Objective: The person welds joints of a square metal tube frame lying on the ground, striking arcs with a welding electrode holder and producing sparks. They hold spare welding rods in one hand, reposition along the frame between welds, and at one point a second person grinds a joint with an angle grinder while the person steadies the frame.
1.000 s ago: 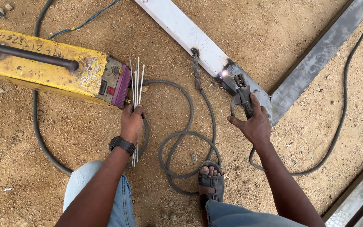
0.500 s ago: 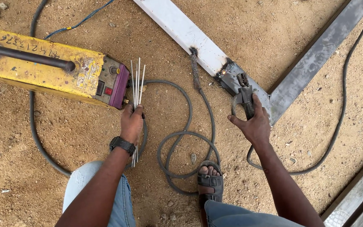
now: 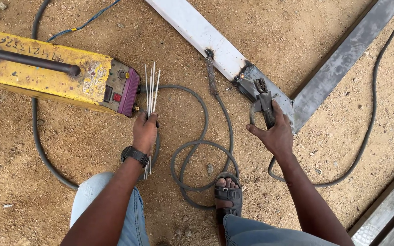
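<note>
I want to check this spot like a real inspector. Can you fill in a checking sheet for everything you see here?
Surface: bare sandy ground with small stones.
Job's things: left hand grips a bundle of thin welding rods; right hand holds an electrode holder at the joint of the white bar and grey bar.
Clutter: yellow welding machine lying beside the rods.
Grippers: both hands closed on their things.
Cables: grey cable looped by the sandalled foot; thin blue wire behind the machine.
Surroundings: more metal bars at the lower right.
</note>
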